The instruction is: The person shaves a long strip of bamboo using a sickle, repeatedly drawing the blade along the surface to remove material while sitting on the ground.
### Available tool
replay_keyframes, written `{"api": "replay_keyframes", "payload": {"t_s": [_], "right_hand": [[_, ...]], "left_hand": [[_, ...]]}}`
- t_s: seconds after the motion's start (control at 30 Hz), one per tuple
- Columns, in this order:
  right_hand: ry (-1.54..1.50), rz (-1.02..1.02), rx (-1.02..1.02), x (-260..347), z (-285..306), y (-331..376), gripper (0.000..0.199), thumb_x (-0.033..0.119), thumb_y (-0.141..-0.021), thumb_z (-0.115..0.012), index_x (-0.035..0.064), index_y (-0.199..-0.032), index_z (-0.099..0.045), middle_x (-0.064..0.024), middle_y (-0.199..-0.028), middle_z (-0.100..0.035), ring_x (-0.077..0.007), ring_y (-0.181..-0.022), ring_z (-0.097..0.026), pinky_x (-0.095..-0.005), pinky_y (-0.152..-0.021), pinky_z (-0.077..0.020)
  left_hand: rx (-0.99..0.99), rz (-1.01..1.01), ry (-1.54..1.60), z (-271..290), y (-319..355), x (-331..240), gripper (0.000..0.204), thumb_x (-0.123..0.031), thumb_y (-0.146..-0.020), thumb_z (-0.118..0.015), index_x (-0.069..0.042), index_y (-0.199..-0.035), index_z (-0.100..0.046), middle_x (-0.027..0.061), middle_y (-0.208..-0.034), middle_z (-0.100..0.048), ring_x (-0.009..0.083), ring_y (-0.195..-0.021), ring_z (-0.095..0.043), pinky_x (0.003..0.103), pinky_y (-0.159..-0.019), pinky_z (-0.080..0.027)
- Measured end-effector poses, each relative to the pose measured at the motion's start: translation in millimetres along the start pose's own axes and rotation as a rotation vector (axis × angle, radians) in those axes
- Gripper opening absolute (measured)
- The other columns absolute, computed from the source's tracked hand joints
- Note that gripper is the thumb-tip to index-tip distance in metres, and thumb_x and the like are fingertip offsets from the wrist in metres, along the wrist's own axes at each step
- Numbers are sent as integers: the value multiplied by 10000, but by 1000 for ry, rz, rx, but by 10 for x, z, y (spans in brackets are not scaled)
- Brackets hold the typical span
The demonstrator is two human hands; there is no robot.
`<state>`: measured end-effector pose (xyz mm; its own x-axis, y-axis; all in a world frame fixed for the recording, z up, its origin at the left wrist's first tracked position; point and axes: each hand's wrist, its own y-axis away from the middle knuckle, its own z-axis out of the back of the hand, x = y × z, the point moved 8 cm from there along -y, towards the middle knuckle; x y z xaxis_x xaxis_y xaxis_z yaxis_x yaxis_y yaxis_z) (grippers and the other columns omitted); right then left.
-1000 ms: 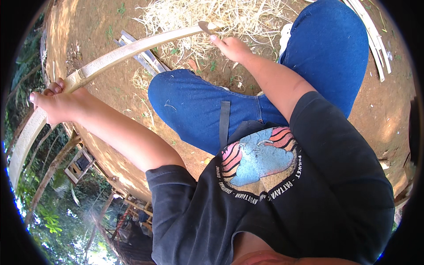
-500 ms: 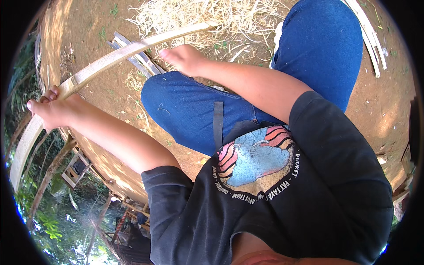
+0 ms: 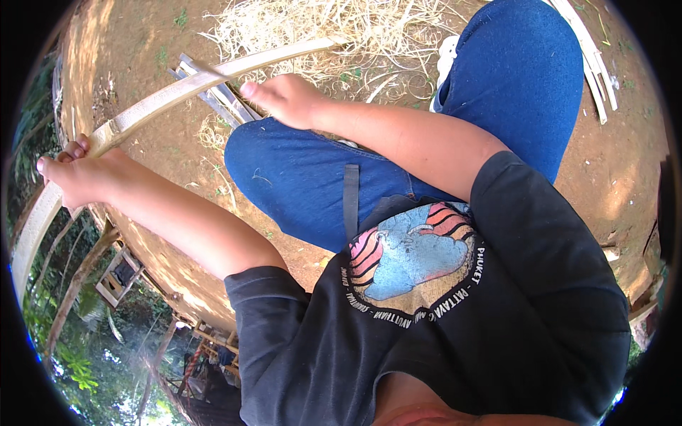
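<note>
A long pale bamboo strip [image 3: 160,101] slants from the lower left up to the shavings at the top middle. My left hand [image 3: 82,174] is closed around it toward its lower left part, just below a raised node. My right hand [image 3: 284,99] is closed, above my bent knee and beside the strip's upper half. From its thumb side a thin, blurred knife blade [image 3: 212,70] reaches to the strip; the handle is hidden in my fist.
Curly pale shavings [image 3: 327,28] cover the ground at the top middle. Several split strips [image 3: 217,99] lie beyond my knee [image 3: 249,153], and more pale strips [image 3: 590,60] rest at the upper right. Posts and greenery stand at the lower left.
My right hand has shifted a little to the left along the strip, with the blurred blade now showing at the strip's edge. My left hand keeps its hold, moving slightly left.
</note>
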<state>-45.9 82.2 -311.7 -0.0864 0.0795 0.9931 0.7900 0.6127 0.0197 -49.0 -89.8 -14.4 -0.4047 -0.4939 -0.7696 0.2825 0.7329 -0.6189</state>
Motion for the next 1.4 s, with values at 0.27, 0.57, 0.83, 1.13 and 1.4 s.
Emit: {"api": "replay_keyframes", "payload": {"t_s": [0.27,0.57,0.83,1.13,1.4], "right_hand": [[412,-611,-49,-1392,1074,577,714,709,-979,-205,141,-629,-458,57,-538,-314,-103,-465,-304,-281,-450,-334],[162,-303,23,-631,232,127,730,697,-983,-231,119,-665,-542,29,-553,-456,-98,-465,-411,-257,-424,-374],[360,-637,-80,-1254,918,473,774,717,-973,-248,75,-765,-627,-56,-601,-552,-187,-555,-538,-411,-623,-488],[256,-634,-130,-1131,978,440,835,755,-940,-246,50,-762,-657,-86,-654,-592,-246,-681,-610,-420,-702,-479],[-11,-548,-221,-777,1032,188,786,697,-972,-309,21,-796,-669,-40,-576,-517,-173,-515,-519,-348,-582,-450]], "left_hand": [[-19,21,-25,110,-139,119,299,-129,-955,-594,79,-991,-381,66,-693,-417,151,-545,-390,299,-458,-356],[-11,43,16,139,-181,165,293,-121,-952,-577,85,-962,-370,65,-708,-401,154,-538,-364,309,-457,-351],[577,-1,357,-604,371,-189,829,-756,-795,-562,-137,-1330,-431,66,-875,-606,185,-710,-559,351,-701,-520],[724,590,223,-263,1812,1586,553,-275,-880,-747,-100,-1307,-443,185,-1220,-633,305,-1177,-607,438,-979,-517],[331,327,213,-69,1389,1510,210,-141,-973,-491,-44,-787,-478,89,-684,-536,250,-690,-639,487,-841,-592]]}}
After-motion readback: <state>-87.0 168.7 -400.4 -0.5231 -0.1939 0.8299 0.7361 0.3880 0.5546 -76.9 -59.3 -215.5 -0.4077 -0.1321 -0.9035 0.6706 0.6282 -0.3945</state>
